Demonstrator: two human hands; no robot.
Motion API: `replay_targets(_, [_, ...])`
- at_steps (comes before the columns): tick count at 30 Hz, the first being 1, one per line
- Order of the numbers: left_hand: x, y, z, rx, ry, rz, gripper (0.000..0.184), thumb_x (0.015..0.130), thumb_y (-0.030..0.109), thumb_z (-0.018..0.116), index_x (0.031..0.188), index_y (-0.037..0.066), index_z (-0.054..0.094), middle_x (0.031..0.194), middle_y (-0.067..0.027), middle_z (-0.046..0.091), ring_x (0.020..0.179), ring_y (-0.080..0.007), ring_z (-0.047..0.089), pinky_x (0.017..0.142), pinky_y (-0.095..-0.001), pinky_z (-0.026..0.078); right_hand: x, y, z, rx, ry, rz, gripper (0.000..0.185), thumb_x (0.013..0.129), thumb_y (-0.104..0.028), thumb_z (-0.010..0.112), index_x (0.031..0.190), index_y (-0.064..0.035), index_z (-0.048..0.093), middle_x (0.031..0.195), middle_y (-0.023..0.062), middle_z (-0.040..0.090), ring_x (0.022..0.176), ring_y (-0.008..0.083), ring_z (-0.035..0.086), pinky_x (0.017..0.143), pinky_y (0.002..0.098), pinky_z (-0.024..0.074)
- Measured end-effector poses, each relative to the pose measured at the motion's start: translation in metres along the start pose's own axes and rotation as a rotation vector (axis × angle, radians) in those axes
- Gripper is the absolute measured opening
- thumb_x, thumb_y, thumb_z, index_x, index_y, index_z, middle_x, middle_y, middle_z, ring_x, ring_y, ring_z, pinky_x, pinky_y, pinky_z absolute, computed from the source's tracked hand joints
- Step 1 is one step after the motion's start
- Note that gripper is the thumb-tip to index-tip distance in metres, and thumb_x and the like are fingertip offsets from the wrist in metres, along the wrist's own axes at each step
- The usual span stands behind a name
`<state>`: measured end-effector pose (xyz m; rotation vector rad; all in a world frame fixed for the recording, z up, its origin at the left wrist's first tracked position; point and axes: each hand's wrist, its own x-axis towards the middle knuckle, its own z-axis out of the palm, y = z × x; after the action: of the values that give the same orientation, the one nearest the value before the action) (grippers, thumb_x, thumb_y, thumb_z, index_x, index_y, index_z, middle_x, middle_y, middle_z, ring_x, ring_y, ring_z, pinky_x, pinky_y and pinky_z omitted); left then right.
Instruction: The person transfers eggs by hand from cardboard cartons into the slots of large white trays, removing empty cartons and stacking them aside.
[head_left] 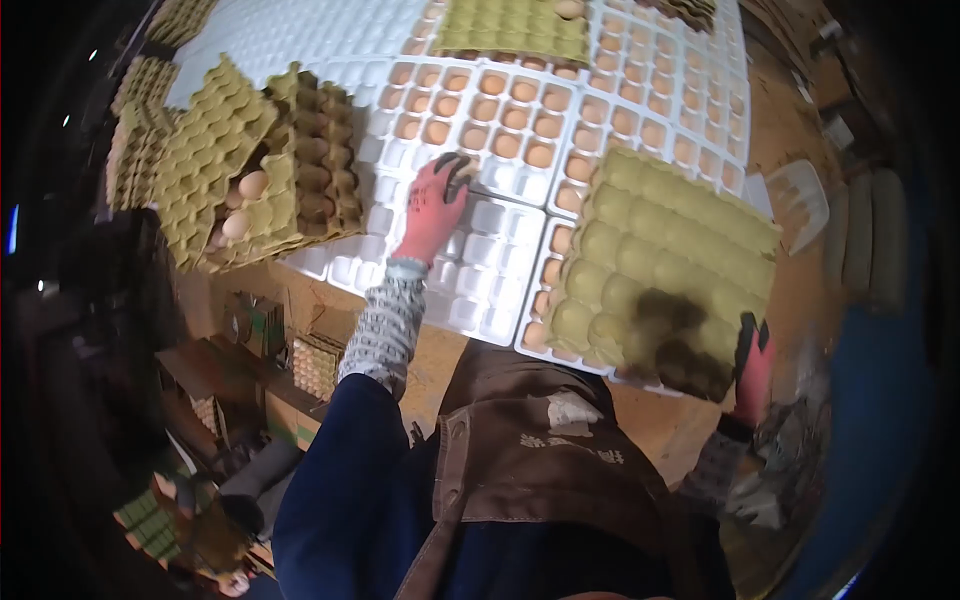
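My left hand (438, 205), in a pink glove with dark fingertips, is over the white plastic egg tray (512, 222). Its fingers are curled around a pale rounded thing that looks like an egg (469, 167), mostly hidden by them. Rows of brown eggs (515, 118) fill the cells just beyond, while the cells nearest me hold none. At the right, my right hand (754, 370) grips the near right edge of a yellowish pulp egg tray (660, 255). That tray, darkly stained at its near corner, covers part of the white trays and their eggs.
Stacked pulp trays (215, 150) stand at the left, with a few loose eggs (237, 224) among them. Another pulp tray (510, 30) lies at the far side over filled white trays. Boxes (215, 370) are on the floor at lower left. A white plastic piece (803, 205) lies at right.
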<state>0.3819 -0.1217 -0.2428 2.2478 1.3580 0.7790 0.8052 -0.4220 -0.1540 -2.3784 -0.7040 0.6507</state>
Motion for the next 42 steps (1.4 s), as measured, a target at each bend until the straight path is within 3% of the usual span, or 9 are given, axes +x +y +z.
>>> replay_targets(2, [-0.028,0.039,-0.023,-0.548,-0.132,-0.461,0.053,0.09,0.016,0.061,0.138,0.003,0.046,0.136,-0.0151,0.053,0.128,-0.0254,0.048,0.107,-0.0342,0.036,0.004,-0.002,-0.008,0.315,-0.067,-0.027,0.038,0.098,-0.024,0.054,0.121,0.0066,0.056,0.106,0.009,0.063,0.091,0.0147,0.056,0.082,0.029,0.0448])
replay_targets(6, [-0.071,0.125,-0.089,-0.817,-0.242,-0.062,0.082,0.086,0.017,0.064,0.151,0.0,0.018,0.155,-0.0164,0.026,0.143,-0.0245,0.023,0.117,-0.0345,0.017,0.007,-0.095,0.024,0.232,-0.112,-0.458,0.036,0.098,-0.016,0.053,0.128,0.0041,0.053,0.119,0.0096,0.059,0.106,0.0168,0.056,0.091,0.0296,0.0442])
replay_targets(11, [-0.065,0.113,-0.222,-0.605,0.633,-0.535,0.067,0.089,0.017,0.063,0.145,-0.003,0.032,0.142,-0.0178,0.044,0.126,-0.0246,0.047,0.107,-0.0336,0.037,-0.021,-0.27,0.107,0.627,-0.54,-0.624,0.06,0.09,-0.004,0.058,0.144,0.0026,0.034,0.144,0.0147,0.042,0.131,0.0221,0.042,0.107,0.0321,0.037])
replay_targets(21, [-0.045,-0.144,-0.389,-0.359,0.771,-0.401,0.056,0.091,0.012,0.058,0.141,-0.005,0.04,0.139,-0.0105,0.049,0.125,-0.0166,0.047,0.106,-0.0284,0.033,-0.09,-0.564,0.351,0.261,-0.796,-1.087,0.045,0.089,-0.024,0.057,0.129,-0.0044,0.055,0.122,0.0215,0.06,0.109,0.0345,0.061,0.095,0.038,0.0478])
replay_targets(28, [-0.064,-0.196,-0.396,-0.393,0.696,-0.728,0.045,0.096,0.018,0.056,0.136,-0.002,0.049,0.129,-0.0082,0.056,0.116,-0.0144,0.052,0.1,-0.0272,0.038,-0.093,-0.513,0.377,0.474,-0.745,-1.161,0.057,0.091,-0.034,0.058,0.14,-0.011,0.042,0.13,0.0213,0.055,0.119,0.037,0.053,0.1,0.0409,0.0424])
replay_targets(33, [-0.062,-0.124,-0.393,0.46,0.76,-0.351,0.046,0.096,0.014,0.057,0.135,-0.007,0.045,0.136,-0.0172,0.052,0.125,-0.0217,0.049,0.106,-0.0346,0.038,-0.062,-0.424,0.278,0.289,-0.577,-1.075,0.063,0.09,-0.035,0.061,0.143,-0.0094,0.038,0.138,0.0178,0.049,0.122,0.0322,0.052,0.103,0.0375,0.0412])
replay_targets(35, [-0.034,-0.015,-0.332,0.067,0.898,-0.116,0.038,0.096,0.008,0.052,0.13,-0.009,0.05,0.129,-0.0177,0.057,0.117,-0.0255,0.055,0.101,-0.0358,0.044,-0.02,-0.362,0.23,0.359,-0.528,-0.838,0.062,0.087,-0.027,0.067,0.141,-0.0087,0.043,0.13,0.0152,0.056,0.115,0.0252,0.057,0.096,0.0355,0.0468])
replay_targets(39, [-0.008,0.07,-0.174,-0.369,-0.088,0.179,0.046,0.076,0.006,0.066,0.122,0.005,0.06,0.132,-0.0185,0.051,0.122,-0.0318,0.05,0.1,-0.0409,0.042,0.075,-0.22,0.137,-0.252,-0.04,-0.746,0.057,0.082,-0.029,0.069,0.133,-0.0097,0.052,0.116,0.0134,0.063,0.101,0.0253,0.063,0.088,0.0343,0.0501])
replay_targets(42, [0.031,0.139,-0.038,-0.356,-0.384,0.283,0.052,0.077,0.025,0.073,0.124,0.008,0.058,0.121,-0.0202,0.051,0.109,-0.036,0.052,0.095,-0.0441,0.042,0.096,-0.183,0.105,-0.448,-0.448,-0.599,0.062,0.082,-0.029,0.067,0.138,-0.0127,0.046,0.121,0.0159,0.06,0.112,0.0321,0.056,0.097,0.0402,0.043])
